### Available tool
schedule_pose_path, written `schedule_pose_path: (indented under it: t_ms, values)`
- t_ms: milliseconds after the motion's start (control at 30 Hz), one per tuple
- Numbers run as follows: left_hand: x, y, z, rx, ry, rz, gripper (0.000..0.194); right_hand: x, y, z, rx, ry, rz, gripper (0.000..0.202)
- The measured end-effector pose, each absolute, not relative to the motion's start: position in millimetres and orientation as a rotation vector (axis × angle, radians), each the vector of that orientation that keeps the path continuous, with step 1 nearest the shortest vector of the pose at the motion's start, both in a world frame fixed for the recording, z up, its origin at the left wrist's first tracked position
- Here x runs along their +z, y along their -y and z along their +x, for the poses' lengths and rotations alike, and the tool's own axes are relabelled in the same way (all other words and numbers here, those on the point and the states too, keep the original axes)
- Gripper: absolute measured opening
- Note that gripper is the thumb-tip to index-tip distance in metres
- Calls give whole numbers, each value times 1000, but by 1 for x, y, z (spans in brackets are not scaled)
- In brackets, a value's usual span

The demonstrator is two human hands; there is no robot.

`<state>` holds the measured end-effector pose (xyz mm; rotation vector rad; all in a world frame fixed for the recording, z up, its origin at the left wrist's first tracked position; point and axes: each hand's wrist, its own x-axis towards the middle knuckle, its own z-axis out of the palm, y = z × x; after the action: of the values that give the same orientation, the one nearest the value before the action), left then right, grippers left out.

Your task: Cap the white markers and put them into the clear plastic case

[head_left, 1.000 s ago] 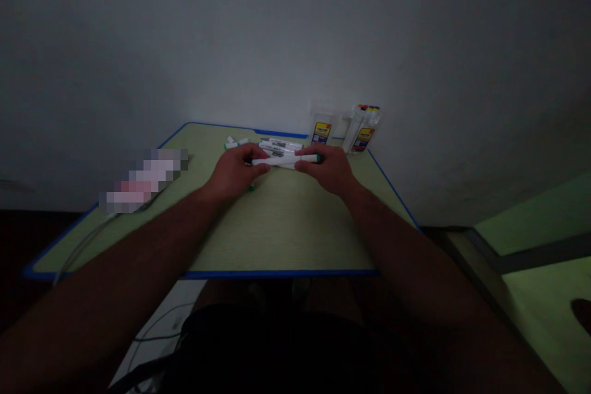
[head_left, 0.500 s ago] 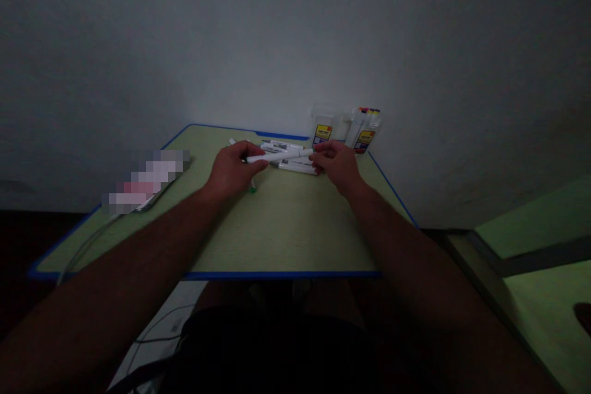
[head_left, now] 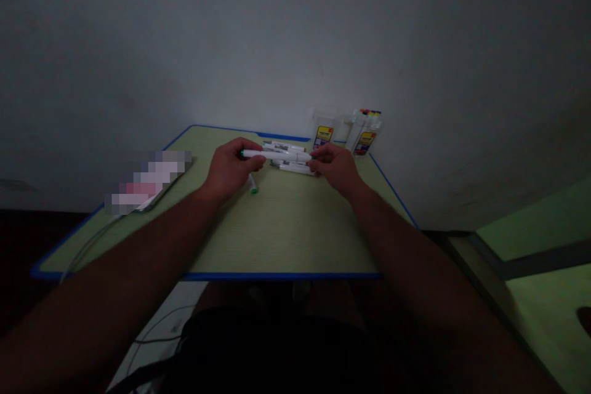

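Observation:
A white marker (head_left: 279, 155) with green ends is held level between my two hands, above the table. My left hand (head_left: 232, 163) grips its left end between thumb and fingers. Closed on its right end are the fingertips of my right hand (head_left: 335, 163). Behind and just below it, several white markers (head_left: 298, 168) lie in a loose group on the tabletop, partly covered by the held one and my fingers. Below my left hand a green-tipped white marker (head_left: 252, 183) lies on the table, its far part hidden behind that hand.
The light table (head_left: 286, 228) has a blue edge and stands against a grey wall. At its back right are a clear marker case (head_left: 325, 129) and another case (head_left: 367, 135) with coloured-tipped markers. A blurred-out device (head_left: 150, 181) with a cable lies at the left.
The held marker has become more level, its left end rising slightly and its green tip now showing past my left fingers. Both hands stay on it.

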<state>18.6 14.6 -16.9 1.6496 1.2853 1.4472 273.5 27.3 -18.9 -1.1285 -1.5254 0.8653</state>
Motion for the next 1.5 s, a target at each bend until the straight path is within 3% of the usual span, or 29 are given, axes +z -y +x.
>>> schedule_pose_path:
  t_ms: [400, 600, 867, 1500]
  values:
    - [-18, -13, 19, 1349, -1169, 1680, 32, -22, -28, 274, 861, 1572, -1043, 24]
    - [-16, -11, 19, 1359, -1175, 1670, 26, -21, -27, 273, 884, 1561, -1037, 24]
    - [-15, -8, 23, 1375, -865, 1432, 31, -16, -26, 272, 852, 1424, -1144, 19]
    - [-18, -15, 23, 1459, -937, 1295, 26, -13, -27, 274, 881, 1350, -1196, 17]
